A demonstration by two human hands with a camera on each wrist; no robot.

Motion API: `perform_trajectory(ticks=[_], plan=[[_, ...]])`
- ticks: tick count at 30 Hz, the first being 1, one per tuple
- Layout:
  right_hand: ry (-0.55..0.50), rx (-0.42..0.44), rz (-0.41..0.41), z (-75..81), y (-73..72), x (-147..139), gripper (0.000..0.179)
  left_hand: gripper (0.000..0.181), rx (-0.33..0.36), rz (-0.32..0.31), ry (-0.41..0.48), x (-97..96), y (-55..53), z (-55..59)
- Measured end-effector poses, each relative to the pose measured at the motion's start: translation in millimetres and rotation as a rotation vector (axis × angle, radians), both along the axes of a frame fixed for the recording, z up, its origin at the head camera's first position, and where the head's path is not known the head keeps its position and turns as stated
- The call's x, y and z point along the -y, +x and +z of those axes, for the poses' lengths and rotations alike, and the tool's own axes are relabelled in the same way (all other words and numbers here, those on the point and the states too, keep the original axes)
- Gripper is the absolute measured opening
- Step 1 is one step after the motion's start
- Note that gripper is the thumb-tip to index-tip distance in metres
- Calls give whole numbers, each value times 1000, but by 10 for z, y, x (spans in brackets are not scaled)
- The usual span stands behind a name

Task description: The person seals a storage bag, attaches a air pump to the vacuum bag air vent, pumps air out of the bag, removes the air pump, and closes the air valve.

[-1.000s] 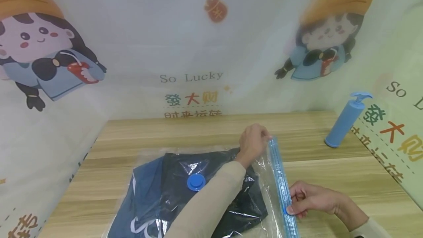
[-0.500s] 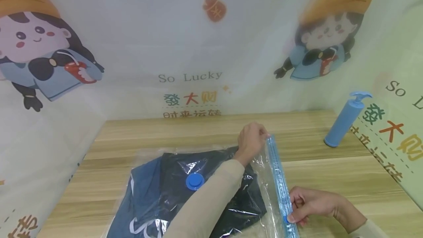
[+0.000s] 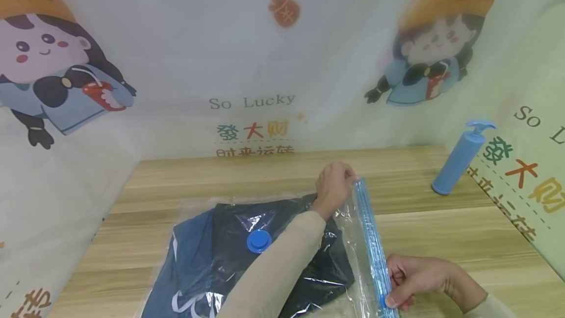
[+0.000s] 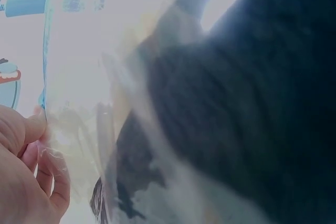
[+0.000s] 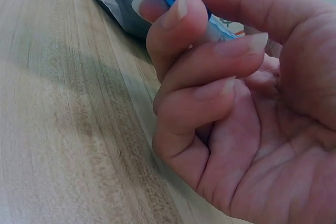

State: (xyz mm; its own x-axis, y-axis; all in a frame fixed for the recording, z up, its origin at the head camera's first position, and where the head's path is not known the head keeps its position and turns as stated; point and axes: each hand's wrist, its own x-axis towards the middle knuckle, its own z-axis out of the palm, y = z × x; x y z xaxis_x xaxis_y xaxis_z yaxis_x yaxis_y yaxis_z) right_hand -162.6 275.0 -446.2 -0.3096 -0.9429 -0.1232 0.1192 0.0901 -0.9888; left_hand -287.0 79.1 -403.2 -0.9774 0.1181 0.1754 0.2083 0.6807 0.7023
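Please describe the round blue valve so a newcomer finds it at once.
On the wooden table lies a clear bag of dark cloth. On top, just left of the beige sleeve in the head view, the valve is a round blue disc, unlike the long blue strip.

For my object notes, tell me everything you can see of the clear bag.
The clear bag is wrinkled, glossy film, apparently plastic, lying on the table, its near end out of frame. A round blue cap sits on top; a blue strip runs along the right edge. Dark and blue cloth with white cord shows inside. The left hand pinches near the far right corner, the right hand grips the strip nearer the camera, and the left sleeve crosses above. Whether it is sealed cannot be told.
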Motion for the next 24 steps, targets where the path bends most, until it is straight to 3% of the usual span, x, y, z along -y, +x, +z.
perform_trajectory(ticks=[8,19,24], plan=[[110,27,-28,34,28,-4,35,10,-6,2,-9,-1,-1,-3],[-2,48,8,14,73,46,28,11,-22,20,5,1,-27,-15],[0,91,29,8,87,60,32,12,-16,24,9,-8,-28,-22]])
